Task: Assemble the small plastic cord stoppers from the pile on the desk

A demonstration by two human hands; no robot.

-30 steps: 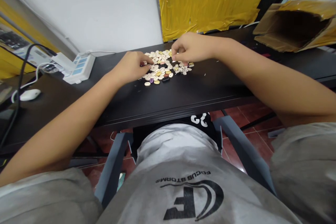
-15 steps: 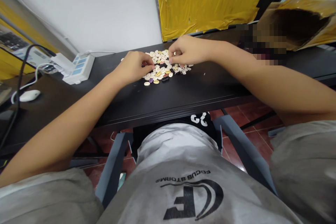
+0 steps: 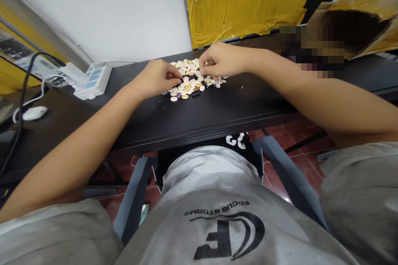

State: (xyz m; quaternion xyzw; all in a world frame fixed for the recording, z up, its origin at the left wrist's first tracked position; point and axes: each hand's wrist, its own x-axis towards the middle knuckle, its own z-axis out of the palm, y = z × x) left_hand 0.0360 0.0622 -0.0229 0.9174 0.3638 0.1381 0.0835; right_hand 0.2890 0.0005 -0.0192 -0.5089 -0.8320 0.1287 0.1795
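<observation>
A pile of small oval pieces (image 3: 188, 87), mostly white and cream with a few yellow, purple, orange and black ones, lies on the dark table (image 3: 199, 116). My left hand (image 3: 158, 78) rests at the pile's left side, thumb and fingers curled towards each other over its edge; whatever lies between the fingertips is too small to make out. From the right, my right hand (image 3: 222, 60) reaches over the back of the pile with its fingers bent in and the tips close together. Its fingertips touch or hover just above the pieces, and anything in them is hidden.
At the left stand a white power strip (image 3: 95, 80) with a plugged-in adapter, black and white cables and a white mouse (image 3: 35, 113). A yellow-wrapped box (image 3: 357, 29) is at the back right. Chair armrests (image 3: 133, 198) flank my body.
My left hand has shifted very slightly left, and the dark bit seen by its fingers earlier no longer shows. My right hand has barely moved.
</observation>
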